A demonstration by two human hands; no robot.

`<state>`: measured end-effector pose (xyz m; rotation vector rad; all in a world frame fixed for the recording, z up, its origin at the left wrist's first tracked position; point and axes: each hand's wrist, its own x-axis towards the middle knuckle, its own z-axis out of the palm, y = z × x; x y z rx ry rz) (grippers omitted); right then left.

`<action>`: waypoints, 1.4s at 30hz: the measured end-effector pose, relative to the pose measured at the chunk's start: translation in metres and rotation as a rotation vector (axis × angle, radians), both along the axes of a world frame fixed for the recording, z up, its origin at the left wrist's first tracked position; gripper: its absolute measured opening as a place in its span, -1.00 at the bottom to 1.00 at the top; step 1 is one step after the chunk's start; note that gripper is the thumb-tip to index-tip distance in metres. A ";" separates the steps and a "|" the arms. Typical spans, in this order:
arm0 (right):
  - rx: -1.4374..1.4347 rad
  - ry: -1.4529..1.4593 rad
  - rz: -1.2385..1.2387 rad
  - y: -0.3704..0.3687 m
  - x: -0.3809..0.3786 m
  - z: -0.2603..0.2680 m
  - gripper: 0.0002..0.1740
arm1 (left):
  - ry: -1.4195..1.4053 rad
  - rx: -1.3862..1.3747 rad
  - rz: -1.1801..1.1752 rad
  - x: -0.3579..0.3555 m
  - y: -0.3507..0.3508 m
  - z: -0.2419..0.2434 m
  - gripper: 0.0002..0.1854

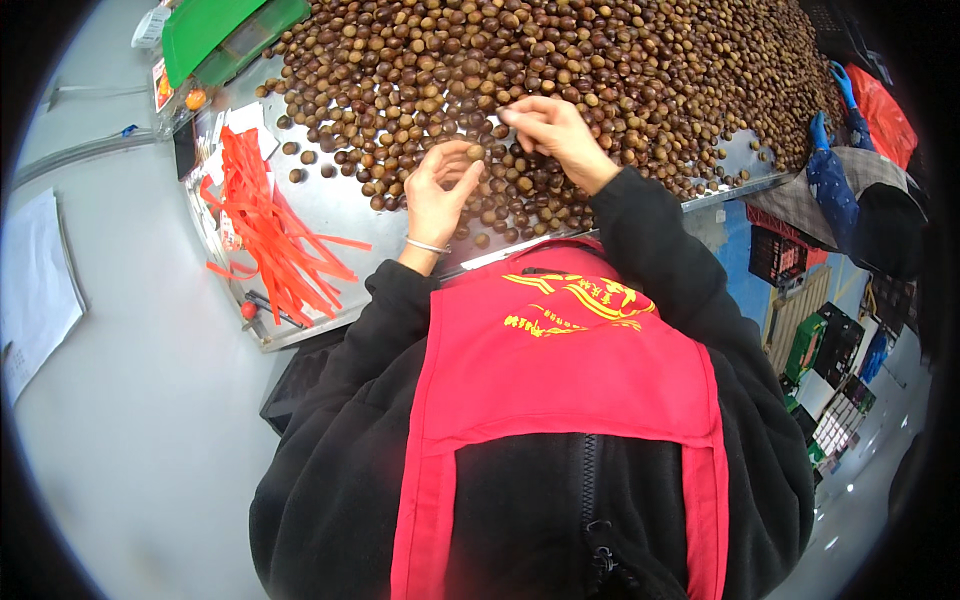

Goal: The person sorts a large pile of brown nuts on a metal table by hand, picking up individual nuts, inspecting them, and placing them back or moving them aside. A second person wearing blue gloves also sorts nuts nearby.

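A broad heap of round brown nuts (420, 67), which look like chestnuts, covers most of the metal table (330, 217) before me. My left hand (441, 195), with a bangle at the wrist, hovers over the near side of the heap. One tan nut (475, 152) sits between its thumb and fingertips. To the right and a little farther off, my right hand (559, 139) pinches a dark nut (502, 114), partly covered by the fingers. Looser nuts lie scattered on the bare metal left of the heap.
Red plastic strips (277, 225) and a pen (274, 309) lie at the table's left corner. A green container (225, 37) stands at the far left. On the right, another person's blue-gloved hands (821, 131) are near the heap, with crates (776, 255) below.
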<state>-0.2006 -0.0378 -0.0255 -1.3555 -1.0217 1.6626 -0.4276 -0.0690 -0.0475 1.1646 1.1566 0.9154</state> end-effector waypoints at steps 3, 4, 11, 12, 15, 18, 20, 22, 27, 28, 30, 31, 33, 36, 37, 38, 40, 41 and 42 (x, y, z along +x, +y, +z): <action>-0.104 0.421 -0.104 -0.022 0.014 0.015 -0.73 | -0.121 -0.027 0.027 -0.007 -0.003 0.003 -0.65; -0.156 0.471 -0.094 -0.029 0.018 0.018 -0.69 | -0.146 -0.026 0.022 -0.007 -0.003 0.003 -0.63; -0.287 0.745 -0.191 -0.057 -0.001 0.016 -0.70 | -0.188 0.014 -0.010 -0.001 -0.005 0.009 -0.60; -0.270 0.762 -0.148 -0.058 -0.003 0.016 -0.68 | -0.185 0.019 -0.014 -0.001 -0.006 0.011 -0.60; -0.239 0.793 -0.064 -0.059 -0.010 0.018 -0.62 | -0.201 0.024 -0.022 0.000 -0.007 0.014 -0.60; -0.254 0.790 -0.047 -0.059 -0.014 0.015 -0.54 | -0.180 0.045 0.007 0.002 -0.010 0.017 -0.62; -0.318 0.739 -0.100 -0.062 -0.016 0.013 -0.52 | -0.127 0.081 0.036 0.003 -0.014 0.021 -0.64; -0.435 0.614 -0.190 -0.065 -0.019 0.012 -0.52 | -0.038 0.180 0.020 0.005 -0.021 0.028 -0.66; -0.556 0.666 -0.207 -0.078 -0.022 0.016 -0.60 | 0.074 0.357 -0.086 0.004 -0.040 0.038 -0.64; -0.553 0.626 -0.173 -0.079 -0.020 0.016 -0.60 | 0.094 0.343 -0.040 -0.003 -0.039 0.036 -0.65; -0.487 0.579 -0.102 -0.080 -0.015 0.016 -0.69 | 0.199 0.350 0.064 -0.026 -0.029 0.028 -0.73; -0.388 0.677 -0.011 -0.080 -0.012 0.015 -0.69 | 0.197 0.385 0.161 -0.038 -0.018 0.020 -0.80; -0.379 0.733 -0.009 -0.084 -0.008 0.012 -0.69 | 0.103 0.223 0.384 -0.072 -0.004 0.003 -0.86; -0.399 0.729 -0.044 -0.089 -0.003 0.009 -0.61 | 0.401 0.350 0.577 -0.140 0.037 -0.025 -0.81; -0.397 0.764 -0.038 -0.089 -0.003 0.007 -0.57 | 0.495 0.357 0.590 -0.161 0.048 -0.035 -0.75; -0.426 0.768 -0.076 -0.089 -0.003 0.006 -0.51 | 0.651 0.406 0.599 -0.174 0.054 -0.045 -0.72; -0.445 0.765 -0.130 -0.087 -0.004 0.006 -0.50 | 0.821 0.342 0.616 -0.184 0.065 -0.066 -0.64; -0.469 0.733 -0.191 -0.087 -0.005 0.007 -0.51 | 0.826 0.153 0.617 -0.185 0.069 -0.072 -0.61; -0.444 0.721 -0.174 -0.086 -0.006 0.008 -0.52 | 0.783 0.244 0.619 -0.178 0.072 -0.078 -0.59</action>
